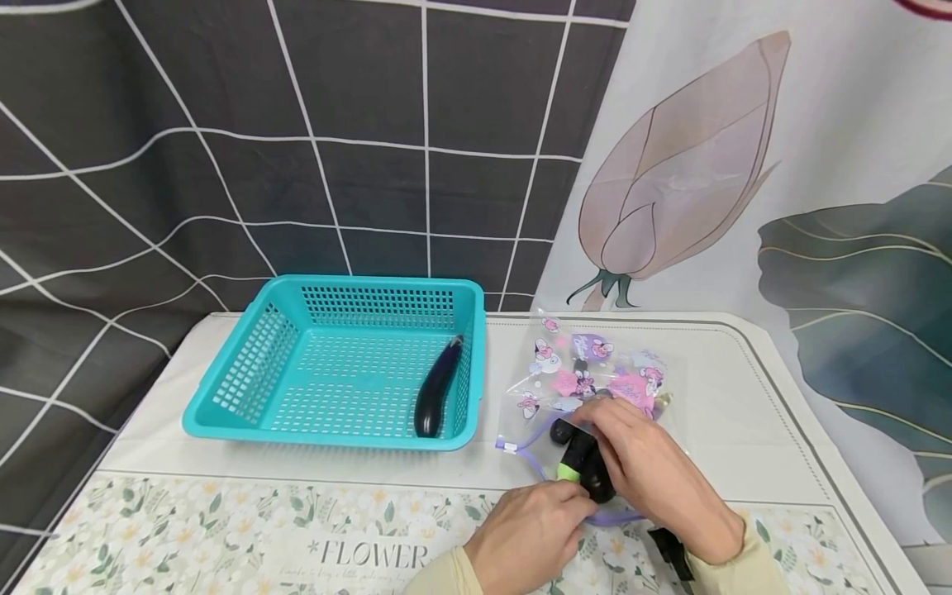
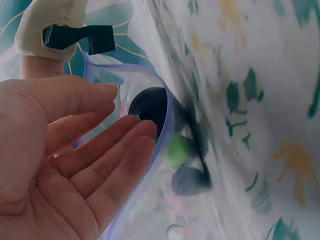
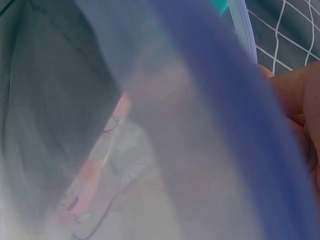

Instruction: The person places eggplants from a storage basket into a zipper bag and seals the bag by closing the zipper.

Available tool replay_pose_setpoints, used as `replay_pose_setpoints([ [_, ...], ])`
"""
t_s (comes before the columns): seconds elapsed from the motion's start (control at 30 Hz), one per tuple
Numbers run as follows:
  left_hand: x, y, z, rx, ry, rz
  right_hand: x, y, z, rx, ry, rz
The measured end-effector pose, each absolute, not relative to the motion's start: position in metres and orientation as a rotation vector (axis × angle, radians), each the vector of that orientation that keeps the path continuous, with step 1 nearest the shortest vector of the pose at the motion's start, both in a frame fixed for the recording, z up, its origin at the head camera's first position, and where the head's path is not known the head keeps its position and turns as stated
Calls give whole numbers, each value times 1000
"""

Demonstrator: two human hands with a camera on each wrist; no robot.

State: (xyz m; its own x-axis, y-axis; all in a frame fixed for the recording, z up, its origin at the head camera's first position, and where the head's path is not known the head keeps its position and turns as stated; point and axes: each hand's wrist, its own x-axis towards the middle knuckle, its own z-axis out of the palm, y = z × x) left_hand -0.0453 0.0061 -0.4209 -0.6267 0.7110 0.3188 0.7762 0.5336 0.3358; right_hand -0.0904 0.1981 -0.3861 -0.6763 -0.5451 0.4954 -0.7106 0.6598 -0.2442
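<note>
A clear zip bag (image 1: 539, 392) with pink and purple cartoon prints lies on the table, its purple-edged mouth facing me. My right hand (image 1: 643, 463) pinches the upper lip of that mouth, and its fingers (image 3: 295, 95) meet the purple edge in the right wrist view. Inside the mouth sit several dark, glossy, eggplant-like shapes (image 1: 597, 479); one black piece has a lime-green end (image 1: 568, 473). At the lower lip is my left hand (image 1: 528, 529). In the left wrist view its fingers (image 2: 125, 165) stretch loosely toward a dark rounded end (image 2: 150, 107) in the bag.
Left of the bag stands a turquoise plastic basket (image 1: 349, 442) with one dark purple eggplant (image 1: 437, 392) along its right side. A floral mat (image 1: 245, 521) covers the table's front. Behind hang a dark grid curtain (image 1: 372, 83) and a pale flower-print curtain (image 1: 840, 99).
</note>
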Motion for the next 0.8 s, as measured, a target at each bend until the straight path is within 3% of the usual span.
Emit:
replay_pose_setpoints([
  [0.8, -48, -7, -405, -1262, -2502, -647, -91, 199, -386, 989, -2482, 600],
])
